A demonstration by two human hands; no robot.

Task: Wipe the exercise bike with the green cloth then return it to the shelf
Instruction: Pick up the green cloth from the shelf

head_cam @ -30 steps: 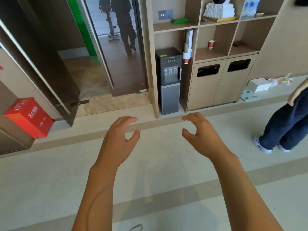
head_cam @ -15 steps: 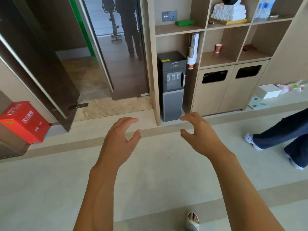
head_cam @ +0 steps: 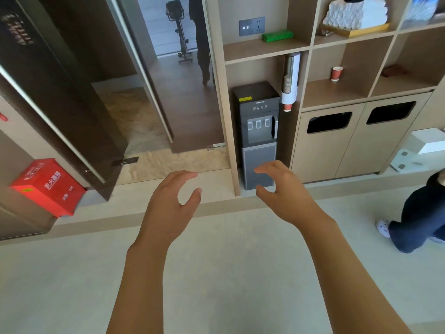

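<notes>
A folded green cloth [head_cam: 277,35] lies on the upper left board of the wooden shelf unit [head_cam: 265,49], below a wall socket. The exercise bike [head_cam: 178,27] shows far off at the top, seen in the mirrored glass panel beside a standing person's dark legs. My left hand [head_cam: 168,206] and my right hand [head_cam: 283,194] hang out in front of me over the pale floor, fingers loosely curled, holding nothing. Both hands are well short of the shelf and the cloth.
A dark water dispenser [head_cam: 257,131] stands in the shelf's lower left bay. A red fire-equipment box [head_cam: 48,186] sits on the left by an open dark door [head_cam: 60,92]. Another person's legs [head_cam: 419,220] are at the right. Bin cabinets [head_cam: 349,141] fill the lower shelf.
The view has moved closer to the shelf unit, which now looks larger. The person at the right has stepped along. My hands keep the same loose pose.
</notes>
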